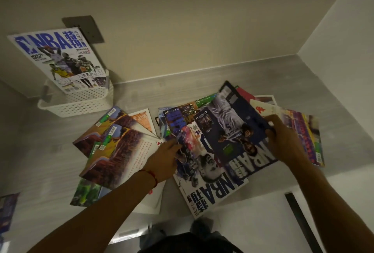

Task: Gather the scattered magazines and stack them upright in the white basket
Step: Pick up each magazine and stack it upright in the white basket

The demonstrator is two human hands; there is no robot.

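Note:
A white perforated basket (81, 104) stands at the back left of the grey counter, with one NBA magazine (58, 60) upright in it, leaning on the wall. Several magazines lie scattered and overlapping across the counter. My right hand (283, 141) grips the right edge of a dark blue NBA magazine (232, 129) that is tilted up off the pile. My left hand (164, 161) rests with its fingers on the left edge of the magazines in the middle, near a second NBA magazine (206, 180). Landscape-cover magazines (113, 151) lie to the left.
The grey counter (323, 99) sits in a corner, with beige walls behind and to the right. A dark wall plate (85, 28) is behind the basket. More magazines (303, 131) lie under my right hand. Another magazine (7, 210) shows at the far left edge.

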